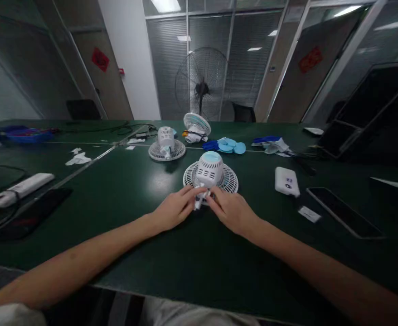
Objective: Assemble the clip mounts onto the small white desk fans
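1. Lying face down on the green table (124,181), just beyond both hands and roughly at the middle of the tabletop: small fan (210,174).
2. Showing a round white ribbed grille flat against the surface, a white slotted motor housing rising from its centre, and a pale blue cap on top of the housing.
3. Projecting from the near edge of the small fan toward the body, slightly tilted: short white stem (199,200).
4. Pinching the white stem from the left with the left hand (173,210), fingers drawn together and closed on it, back of the hand facing up.
5. Closing on the same white stem from the right with the right hand (231,210), fingers curled, fingertips meeting those of the left hand.
6. Lying further back, also face down: second fan (167,146); sitting tilted behind it: third fan (196,127); lying beside that one: blue blades (231,146).
7. Lying to the right, well apart from the hands: white power bank (286,181) and dark phone (345,212).
8. Standing behind the table: floor fan (201,83).
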The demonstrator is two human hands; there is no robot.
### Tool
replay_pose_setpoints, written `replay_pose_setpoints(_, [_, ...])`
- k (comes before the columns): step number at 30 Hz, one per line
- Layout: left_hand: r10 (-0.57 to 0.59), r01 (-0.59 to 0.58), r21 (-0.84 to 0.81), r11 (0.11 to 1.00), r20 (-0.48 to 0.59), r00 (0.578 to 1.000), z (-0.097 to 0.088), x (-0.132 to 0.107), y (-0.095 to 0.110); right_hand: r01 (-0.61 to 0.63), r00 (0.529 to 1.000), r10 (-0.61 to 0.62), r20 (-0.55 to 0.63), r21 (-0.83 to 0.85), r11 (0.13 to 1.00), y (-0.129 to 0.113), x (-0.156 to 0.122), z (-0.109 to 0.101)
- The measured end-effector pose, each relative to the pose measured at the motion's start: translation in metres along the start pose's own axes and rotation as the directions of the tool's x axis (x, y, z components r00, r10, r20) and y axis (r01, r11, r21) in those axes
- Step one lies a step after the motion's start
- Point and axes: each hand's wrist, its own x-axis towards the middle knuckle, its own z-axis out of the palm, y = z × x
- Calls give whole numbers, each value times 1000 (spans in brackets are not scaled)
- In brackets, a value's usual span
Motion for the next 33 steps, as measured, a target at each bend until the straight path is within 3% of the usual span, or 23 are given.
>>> replay_pose_setpoints(3, [24,-24,27,999,-9,1000,0,-1,-1,55,997,-58,-58,-48,997,5,2,3])
replay_pose_setpoints(5, [27,-27,36,999,-12,1000,0,-1,-2,25,1000,-23,-19,152,988,5,4,4])
replay_pose_setpoints(6, [26,-25,37,999,-13,1000,0,-1,-2,-25,999,13,39,320,947,4,5,5])
replay_pose_setpoints(8, [17,-16,29,999,-14,1000,0,-2,-1,-207,969,71,239,612,764,1,7,7])
replay_pose_setpoints(10, [14,-14,20,1000,-14,1000,-1,-2,-1,-319,936,94,340,702,637,-1,7,9])
replay_pose_setpoints(12, [19,-19,14,1000,-17,1000,-2,-2,0,-230,970,121,212,630,742,1,6,11])
replay_pose_setpoints(14, [24,-23,9,1000,-20,1000,-2,-2,0,-74,997,81,0,390,918,6,4,12])
replay_pose_setpoints(15, [24,-24,8,1000,-20,1000,-2,-2,0,-20,997,38,-62,262,965,8,3,12])
replay_pose_setpoints(17, [21,-21,13,1000,-19,1000,-2,-2,0,29,995,-15,-99,139,990,11,2,12])
replay_pose_setpoints(19, [16,-16,21,1000,-19,1000,-1,-2,-1,24,997,-5,-75,251,968,9,3,10])
replay_pose_setpoints(21, [12,-12,21,1000,-17,1000,0,-2,-2,-84,996,63,57,538,838,4,5,9])
replay_pose_setpoints(22, [12,-11,18,1000,-18,1000,0,-2,-2,-195,979,96,182,678,709,1,6,8])
replay_pose_setpoints(24, [13,-13,15,1000,-21,1000,-1,-2,-1,-385,917,97,387,792,473,-3,8,7])
replay_pose_setpoints(25, [15,-14,16,1000,-20,1000,-1,-2,0,-417,903,105,416,795,440,-3,8,7])
replay_pose_setpoints(26, [18,-17,19,1000,-20,1000,-2,-2,0,-393,915,121,385,780,486,-3,8,7])
replay_pose_setpoints(27, [21,-21,22,1000,-17,1000,-3,-2,1,-326,942,144,302,734,596,-1,8,8])
replay_pose_setpoints(29, [29,-29,22,999,-12,1000,-4,-1,2,-148,989,126,78,493,857,4,6,9])
replay_pose_setpoints(30, [31,-31,19,999,-12,999,-4,-1,2,-79,996,84,2,341,937,7,5,10])
replay_pose_setpoints(32, [32,-31,12,999,-20,999,-4,-1,1,-14,998,22,-59,142,990,11,4,11])
replay_pose_setpoints(33, [28,-28,9,1000,-24,999,-4,-1,1,-7,998,15,-66,126,992,11,4,10])
